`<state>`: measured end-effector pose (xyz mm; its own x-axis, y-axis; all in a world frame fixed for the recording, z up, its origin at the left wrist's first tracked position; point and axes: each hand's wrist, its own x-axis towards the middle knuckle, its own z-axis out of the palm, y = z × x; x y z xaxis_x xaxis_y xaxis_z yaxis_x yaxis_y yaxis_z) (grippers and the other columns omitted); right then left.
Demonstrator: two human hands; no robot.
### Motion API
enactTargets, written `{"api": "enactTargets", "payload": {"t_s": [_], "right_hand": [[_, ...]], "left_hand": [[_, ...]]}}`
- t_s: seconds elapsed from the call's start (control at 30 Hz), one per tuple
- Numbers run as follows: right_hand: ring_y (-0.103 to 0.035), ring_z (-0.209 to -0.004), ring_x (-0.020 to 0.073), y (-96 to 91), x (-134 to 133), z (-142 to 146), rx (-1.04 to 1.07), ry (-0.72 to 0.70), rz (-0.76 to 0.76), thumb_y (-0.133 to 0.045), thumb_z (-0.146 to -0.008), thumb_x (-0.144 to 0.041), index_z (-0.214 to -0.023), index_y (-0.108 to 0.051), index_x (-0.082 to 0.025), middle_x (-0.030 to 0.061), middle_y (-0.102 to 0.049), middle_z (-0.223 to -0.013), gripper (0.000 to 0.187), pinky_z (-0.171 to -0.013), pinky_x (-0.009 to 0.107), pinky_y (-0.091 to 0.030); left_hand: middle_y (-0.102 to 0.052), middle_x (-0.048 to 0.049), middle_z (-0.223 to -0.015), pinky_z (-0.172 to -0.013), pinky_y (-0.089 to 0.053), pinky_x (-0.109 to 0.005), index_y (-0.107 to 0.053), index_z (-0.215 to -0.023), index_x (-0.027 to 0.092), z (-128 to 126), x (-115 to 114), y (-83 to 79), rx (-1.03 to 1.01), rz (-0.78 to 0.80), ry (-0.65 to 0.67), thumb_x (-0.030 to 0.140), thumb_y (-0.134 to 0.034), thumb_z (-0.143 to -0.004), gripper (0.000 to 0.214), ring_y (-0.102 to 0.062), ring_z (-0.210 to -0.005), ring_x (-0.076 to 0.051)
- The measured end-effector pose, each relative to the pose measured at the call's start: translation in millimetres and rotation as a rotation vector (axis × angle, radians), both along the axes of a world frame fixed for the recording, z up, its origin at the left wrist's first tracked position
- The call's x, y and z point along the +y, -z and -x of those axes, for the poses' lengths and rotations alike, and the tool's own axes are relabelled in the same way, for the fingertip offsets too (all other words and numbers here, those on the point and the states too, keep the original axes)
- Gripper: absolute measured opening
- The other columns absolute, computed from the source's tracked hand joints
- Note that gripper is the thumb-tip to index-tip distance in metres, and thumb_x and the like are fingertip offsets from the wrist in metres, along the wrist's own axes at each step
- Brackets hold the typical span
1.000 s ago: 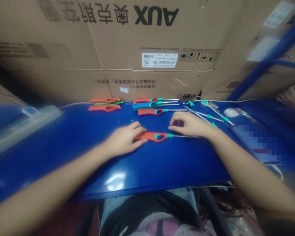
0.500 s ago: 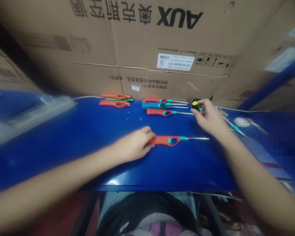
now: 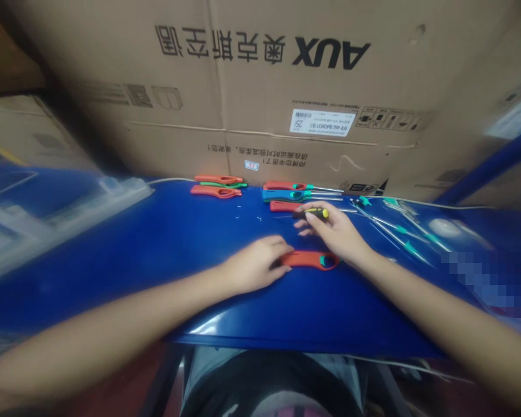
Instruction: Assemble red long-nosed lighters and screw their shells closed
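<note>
An orange gas lighter [image 3: 306, 259] lies on the blue table, and my left hand [image 3: 260, 262] grips the end of its handle. Its metal tube is hidden behind my right wrist. Above it my right hand [image 3: 330, 229] holds a small screwdriver [image 3: 311, 214] with a black and yellow handle, its thin shaft pointing left. Behind that hand are assembled lighters: a red one [image 3: 282, 185], a blue one [image 3: 282, 196] and another red one [image 3: 284, 206], partly covered by my fingers. Tiny screws [image 3: 259, 219] lie to the left.
Orange and green lighter shells [image 3: 217, 191] lie at the back left. Several metal tubes with green ends [image 3: 402, 230] and a round white object [image 3: 445, 227] are at the right. A large cardboard box [image 3: 252, 81] stands behind the blue table [image 3: 191, 231]; a blurred clear container [image 3: 69, 223] sits left.
My right hand has brought the screwdriver from the back right to the left, over the orange lighter. My left hand still grips the lighter's handle. The view has shifted slightly.
</note>
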<state>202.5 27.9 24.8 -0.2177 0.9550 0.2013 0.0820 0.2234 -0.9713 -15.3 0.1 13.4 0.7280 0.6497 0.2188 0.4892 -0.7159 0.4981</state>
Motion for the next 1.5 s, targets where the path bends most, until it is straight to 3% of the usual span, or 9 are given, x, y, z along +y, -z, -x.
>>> {"api": "enactTargets", "payload": {"t_s": [0.5, 0.7, 0.87, 1.07, 1.2, 1.4, 1.5], "right_hand": [[-0.074, -0.101, 0.0211, -1.0, 1.6, 17.4, 0.041, -0.068, 0.055, -0.071, -0.087, -0.050, -0.105, -0.061, -0.023, 0.0067, -0.071, -0.113, 0.035, -0.092, 0.043, -0.062], [-0.073, -0.084, 0.0166, -10.2, -1.0, 10.9, 0.110, 0.052, 0.003, -0.075, -0.084, -0.049, -0.103, -0.063, -0.023, 0.0058, -0.072, -0.111, 0.035, -0.075, 0.034, -0.063], [-0.062, -0.063, 0.0095, -23.8, -8.5, -2.6, 0.260, 0.214, -0.017, -0.082, -0.077, -0.044, -0.095, -0.067, -0.021, 0.0044, -0.074, -0.100, 0.033, -0.053, 0.023, -0.053], [-0.052, -0.051, 0.0056, -17.2, -6.7, -13.9, 0.457, 0.405, -0.005, -0.085, -0.073, -0.047, -0.087, -0.069, -0.016, 0.0053, -0.075, -0.083, 0.038, -0.047, 0.019, -0.045], [-0.055, -0.051, 0.0065, -11.8, -7.1, -13.1, 0.538, 0.388, 0.127, -0.082, -0.076, -0.044, -0.086, -0.066, -0.016, 0.0041, -0.075, -0.079, 0.033, -0.047, 0.019, -0.044], [-0.055, -0.048, 0.0079, -6.9, -16.1, -2.0, 0.580, 0.287, 0.204, -0.076, -0.083, -0.039, -0.089, -0.064, -0.015, 0.0042, -0.074, -0.075, 0.027, -0.045, 0.020, -0.043], [-0.054, -0.046, 0.0077, -5.7, -17.2, -0.5, 0.584, 0.269, 0.218, -0.073, -0.085, -0.037, -0.087, -0.063, -0.015, 0.0039, -0.072, -0.072, 0.024, -0.044, 0.021, -0.042]], "left_hand": [[-0.064, -0.0137, -0.123, -0.103, -0.051, -0.042, -0.063, -0.129, 0.015, 2.9, -3.6, 8.2, -0.010, -0.014, 0.006, 0.027, -0.059, -0.095, 0.037, -0.060, -0.116, -0.027], [-0.065, -0.0121, -0.120, -0.101, -0.051, -0.039, -0.064, -0.129, 0.016, 2.6, -1.5, 9.5, -0.041, 0.002, 0.011, 0.026, -0.061, -0.094, 0.036, -0.062, -0.112, -0.025], [-0.065, -0.0113, -0.120, -0.101, -0.051, -0.039, -0.064, -0.130, 0.016, 3.5, 0.8, 11.4, -0.049, 0.008, 0.038, 0.028, -0.063, -0.095, 0.037, -0.062, -0.111, -0.025], [-0.065, -0.0102, -0.125, -0.102, -0.050, -0.039, -0.062, -0.134, 0.018, 4.3, 1.9, 15.2, -0.067, -0.004, 0.052, 0.032, -0.063, -0.096, 0.040, -0.060, -0.114, -0.025], [-0.065, -0.0097, -0.124, -0.102, -0.050, -0.038, -0.062, -0.136, 0.021, 3.3, 2.9, 17.8, -0.084, -0.019, 0.080, 0.035, -0.062, -0.097, 0.041, -0.060, -0.113, -0.023], [-0.064, -0.0109, -0.125, -0.104, -0.049, -0.041, -0.062, -0.136, 0.021, 3.7, 3.9, 16.4, -0.104, 0.008, 0.076, 0.041, -0.067, -0.094, 0.047, -0.059, -0.116, -0.025], [-0.067, -0.0095, -0.118, -0.094, -0.054, -0.036, -0.066, -0.130, 0.020, 3.4, 3.9, 14.1, -0.185, 0.078, 0.015, 0.043, -0.069, -0.092, 0.044, -0.065, -0.102, -0.021]]}}
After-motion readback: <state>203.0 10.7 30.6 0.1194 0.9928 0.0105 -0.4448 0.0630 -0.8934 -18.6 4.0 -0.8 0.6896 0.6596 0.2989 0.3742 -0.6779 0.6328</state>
